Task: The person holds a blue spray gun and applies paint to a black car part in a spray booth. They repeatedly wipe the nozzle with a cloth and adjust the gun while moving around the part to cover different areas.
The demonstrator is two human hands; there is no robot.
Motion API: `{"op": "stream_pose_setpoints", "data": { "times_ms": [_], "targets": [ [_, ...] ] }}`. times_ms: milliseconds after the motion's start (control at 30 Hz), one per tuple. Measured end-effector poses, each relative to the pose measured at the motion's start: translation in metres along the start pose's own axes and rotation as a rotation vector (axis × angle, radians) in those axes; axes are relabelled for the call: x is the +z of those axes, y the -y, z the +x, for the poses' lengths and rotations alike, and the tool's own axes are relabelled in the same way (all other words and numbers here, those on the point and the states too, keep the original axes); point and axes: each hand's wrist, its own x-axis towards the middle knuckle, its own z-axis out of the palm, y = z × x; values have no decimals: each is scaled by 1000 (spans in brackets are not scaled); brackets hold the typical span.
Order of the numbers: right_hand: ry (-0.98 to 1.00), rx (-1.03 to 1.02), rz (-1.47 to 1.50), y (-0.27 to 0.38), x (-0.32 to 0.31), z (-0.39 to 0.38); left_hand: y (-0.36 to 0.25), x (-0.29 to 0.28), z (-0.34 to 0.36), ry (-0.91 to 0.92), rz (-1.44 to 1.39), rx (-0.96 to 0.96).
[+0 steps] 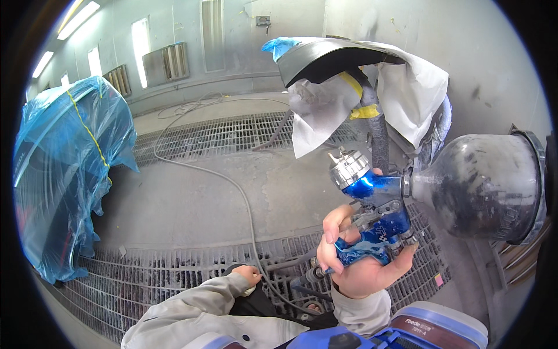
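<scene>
My right hand (363, 262) grips a blue spray gun (378, 224) with its silver air cap tilted up and to the left. Its fingers wrap over the trigger and handle. A large, dark-smeared translucent paint cup (482, 183) extends from the gun toward the right. Low in the middle, my left hand (249, 275) is curled closed beside my dark-clothed leg. A thin grey hose (247, 203) passes right at its fingertips; whether they hold it cannot be made out. Beyond the gun, a black curved panel (334, 55) rests on a stand draped with white masking paper (415, 93).
A large object under blue plastic film (70, 168) with a yellow cord stands at the left. Metal floor grating (174, 273) crosses the near floor. The hose snakes toward the back wall. A blue respirator's edge (442, 326) shows at the bottom right.
</scene>
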Motion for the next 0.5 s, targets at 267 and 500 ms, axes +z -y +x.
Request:
{"op": "stream_pose_setpoints", "data": {
  "times_ms": [267, 500],
  "targets": [
    [10, -130, -83, 2, -4, 8, -1, -4, -10, -27, 42, -26],
    [4, -61, -24, 5, -9, 8, 4, -4, -10, -11, 48, -52]
  ]
}}
